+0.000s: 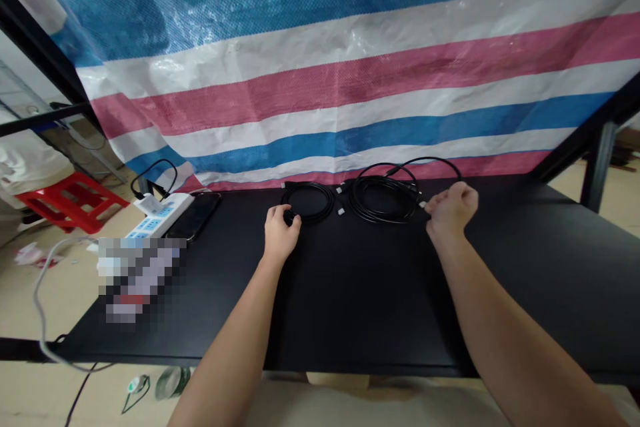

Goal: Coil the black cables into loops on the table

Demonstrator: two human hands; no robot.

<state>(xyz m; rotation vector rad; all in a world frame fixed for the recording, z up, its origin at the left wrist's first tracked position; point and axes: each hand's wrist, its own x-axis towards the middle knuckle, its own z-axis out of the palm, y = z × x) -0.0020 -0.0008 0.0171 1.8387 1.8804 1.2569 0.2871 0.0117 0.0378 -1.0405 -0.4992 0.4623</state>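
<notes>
On a black table [350, 293], the left hand [281, 232] pinches the near rim of the small cable coil [327, 208]; the right hand [453, 209] is clenched on a strand of the larger, looser coil [380, 215] just right of it. Both lie bare at the far edge, in no box or tray; a hard tug could likely snag the loose loops into a knot.

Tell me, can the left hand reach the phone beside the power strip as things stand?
Probably yes: only bare black table lies between the left hand, holding the small cable coil, and the phone.
</notes>
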